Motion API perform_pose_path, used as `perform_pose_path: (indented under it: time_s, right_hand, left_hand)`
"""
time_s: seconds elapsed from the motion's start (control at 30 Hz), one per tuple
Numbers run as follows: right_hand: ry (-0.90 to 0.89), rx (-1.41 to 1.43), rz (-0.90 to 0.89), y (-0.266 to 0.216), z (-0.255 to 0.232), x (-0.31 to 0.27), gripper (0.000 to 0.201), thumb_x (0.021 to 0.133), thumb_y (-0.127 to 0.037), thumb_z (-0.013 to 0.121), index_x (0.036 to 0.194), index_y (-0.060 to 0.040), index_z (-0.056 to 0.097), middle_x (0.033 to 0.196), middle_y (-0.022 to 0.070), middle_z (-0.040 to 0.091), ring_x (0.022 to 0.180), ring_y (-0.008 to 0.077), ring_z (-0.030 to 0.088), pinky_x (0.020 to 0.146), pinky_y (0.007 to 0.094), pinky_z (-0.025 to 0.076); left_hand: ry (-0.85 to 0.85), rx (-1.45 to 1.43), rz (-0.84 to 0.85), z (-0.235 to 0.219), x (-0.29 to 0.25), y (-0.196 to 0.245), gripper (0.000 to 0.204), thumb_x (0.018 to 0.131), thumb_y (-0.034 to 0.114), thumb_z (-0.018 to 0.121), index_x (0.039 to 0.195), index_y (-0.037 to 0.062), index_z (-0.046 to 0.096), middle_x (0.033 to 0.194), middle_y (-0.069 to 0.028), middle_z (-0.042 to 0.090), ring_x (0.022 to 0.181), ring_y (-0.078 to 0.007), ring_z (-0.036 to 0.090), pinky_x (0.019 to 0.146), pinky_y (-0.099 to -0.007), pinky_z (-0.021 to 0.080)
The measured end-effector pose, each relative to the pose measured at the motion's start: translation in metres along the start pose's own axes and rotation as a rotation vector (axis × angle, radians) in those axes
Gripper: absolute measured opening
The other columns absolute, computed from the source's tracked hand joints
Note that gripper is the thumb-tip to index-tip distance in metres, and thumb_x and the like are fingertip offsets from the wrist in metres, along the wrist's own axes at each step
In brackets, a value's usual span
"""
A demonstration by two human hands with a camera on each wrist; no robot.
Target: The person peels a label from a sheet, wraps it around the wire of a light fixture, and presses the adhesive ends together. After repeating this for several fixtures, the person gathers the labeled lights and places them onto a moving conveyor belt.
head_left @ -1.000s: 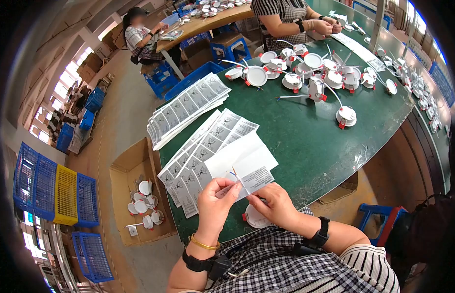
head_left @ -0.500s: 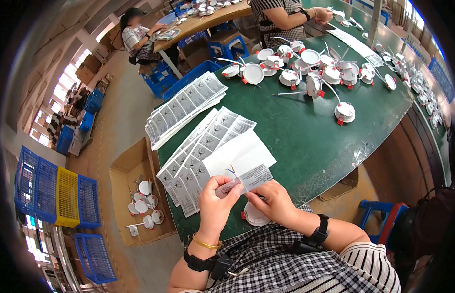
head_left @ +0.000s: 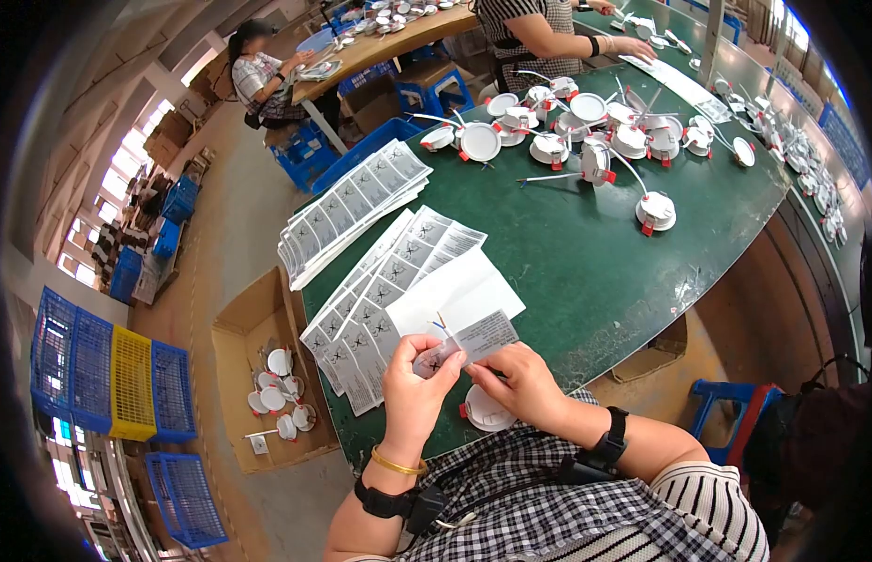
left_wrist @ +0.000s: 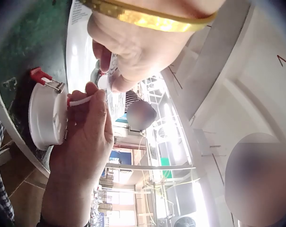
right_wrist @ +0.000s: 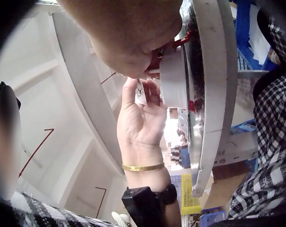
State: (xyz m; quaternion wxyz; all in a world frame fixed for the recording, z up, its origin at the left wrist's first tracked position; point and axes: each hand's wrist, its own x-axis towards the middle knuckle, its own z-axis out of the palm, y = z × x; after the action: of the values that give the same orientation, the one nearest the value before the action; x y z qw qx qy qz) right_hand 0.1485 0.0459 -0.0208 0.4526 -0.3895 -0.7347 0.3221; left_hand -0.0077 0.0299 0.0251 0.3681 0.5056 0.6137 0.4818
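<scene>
Between its thumb and fingers my left hand (head_left: 413, 389) pinches a grey printed sticker label (head_left: 487, 334), folded around a white cable. Stripped wire ends (head_left: 441, 325) stick up past the label. My right hand (head_left: 530, 384) is close beside the left, thumb and fingertips pinching the white cable (left_wrist: 80, 101), as the left wrist view shows. That cable runs to a round white downlight (head_left: 487, 412) with red clips, which sits at the table edge under my right hand. In the right wrist view, part of the label (right_wrist: 141, 92) shows at the left fingers.
Printed label sheets (head_left: 361, 351) and a white backing sheet (head_left: 469, 290) lie ahead on the green table (head_left: 586, 300). Several downlights (head_left: 628, 140) are heaped at the far side, near another person's arm (head_left: 567, 42). A carton (head_left: 235, 375) with downlights stands left, below the table.
The label's right flap has tilted upward slightly while both hands keep their pinch. Across the table, the other person's hands have moved apart, one reaching down to a white sheet.
</scene>
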Motion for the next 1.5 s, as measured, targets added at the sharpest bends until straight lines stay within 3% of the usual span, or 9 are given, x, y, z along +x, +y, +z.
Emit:
perform_pose_path:
  time_s: [0.33,0.57,0.73,0.9,1.0,1.1,1.2,1.27,1.5]
  right_hand:
    - [0.012,0.011,0.113,-0.011,-0.019,-0.007,0.013,0.082,-0.017,0.067,0.089,-0.0056,0.063,0.077,0.0087,0.064,0.066,0.0251,0.061,0.063,0.0351,0.045]
    - [0.081,-0.127,-0.106,-0.027,-0.016,0.006,0.017,0.079,-0.004,0.070,0.094,-0.0055,0.065,0.079,0.0069,0.060,0.063,0.0203,0.062,0.053,0.0293,0.049]
    - [0.078,-0.137,-0.040,-0.026,-0.009,0.013,0.016,0.077,-0.009,0.071,0.091,-0.0090,0.065,0.080,0.0058,0.060,0.065,0.0243,0.063,0.055,0.0328,0.051]
    - [0.083,-0.154,-0.047,-0.026,-0.005,0.019,0.015,0.077,-0.011,0.072,0.090,-0.0088,0.065,0.081,0.0049,0.062,0.066,0.0234,0.063,0.057,0.0320,0.051]
    - [0.050,-0.202,-0.070,-0.026,-0.003,0.022,0.017,0.078,-0.008,0.072,0.092,-0.0050,0.065,0.079,0.0062,0.062,0.061,0.0162,0.063,0.051,0.0262,0.049]
    - [-0.010,-0.132,0.044,-0.023,0.001,0.021,0.017,0.079,-0.009,0.072,0.093,-0.0028,0.063,0.079,0.0066,0.063,0.062,0.0140,0.062,0.053,0.0242,0.048]
    - [-0.044,-0.019,0.154,-0.022,-0.005,0.019,0.017,0.082,-0.008,0.070,0.095,-0.0009,0.061,0.082,0.0053,0.064,0.064,0.0109,0.062,0.056,0.0236,0.048]
    - [-0.093,0.275,0.359,-0.024,-0.016,0.020,0.015,0.083,-0.009,0.069,0.094,-0.0010,0.061,0.077,0.0057,0.065,0.067,0.0113,0.062,0.058,0.0235,0.049]
    - [-0.152,0.308,0.284,-0.019,-0.034,0.012,0.014,0.086,-0.006,0.066,0.097,-0.0001,0.061,0.083,0.0024,0.064,0.068,0.0079,0.059,0.061,0.0221,0.048]
  left_hand:
    - [-0.017,0.018,-0.016,-0.004,0.000,0.001,0.025,0.079,0.013,0.075,0.093,0.0010,0.058,0.084,-0.0016,0.060,0.075,-0.0066,0.054,0.067,-0.0241,0.048]
    - [-0.137,-0.259,-0.114,-0.015,0.005,-0.003,0.015,0.089,0.014,0.064,0.095,0.0015,0.059,0.088,0.0012,0.058,0.080,-0.0050,0.051,0.071,-0.0213,0.045]
    - [-0.187,-0.314,-0.104,-0.021,0.007,-0.012,0.016,0.091,0.016,0.060,0.099,0.0020,0.060,0.091,0.0009,0.057,0.084,-0.0054,0.051,0.073,-0.0217,0.045]
    - [-0.215,-0.474,-0.231,-0.023,0.009,-0.010,0.017,0.092,0.016,0.060,0.102,0.0027,0.060,0.093,0.0008,0.058,0.084,-0.0052,0.051,0.073,-0.0208,0.045]
    - [-0.251,-0.382,-0.161,-0.028,0.012,-0.014,0.017,0.091,0.014,0.061,0.103,0.0028,0.060,0.094,0.0011,0.059,0.085,-0.0056,0.053,0.074,-0.0218,0.046]
    - [-0.269,-0.226,-0.075,-0.031,0.012,-0.014,0.020,0.088,0.011,0.064,0.106,0.0026,0.059,0.095,-0.0002,0.060,0.084,-0.0062,0.055,0.074,-0.0229,0.047]
    - [-0.211,-0.299,0.000,-0.030,0.005,-0.002,0.022,0.087,0.008,0.065,0.106,0.0014,0.057,0.097,-0.0027,0.061,0.085,-0.0061,0.055,0.073,-0.0222,0.047]
    - [-0.209,-0.296,-0.001,-0.034,0.002,-0.013,0.022,0.087,0.008,0.065,0.106,0.0009,0.057,0.096,-0.0035,0.061,0.084,-0.0060,0.056,0.073,-0.0215,0.047]
    - [-0.252,-0.353,-0.158,-0.035,-0.007,-0.022,0.012,0.090,0.008,0.061,0.097,0.0002,0.058,0.093,-0.0029,0.061,0.082,-0.0084,0.058,0.075,-0.0217,0.048]
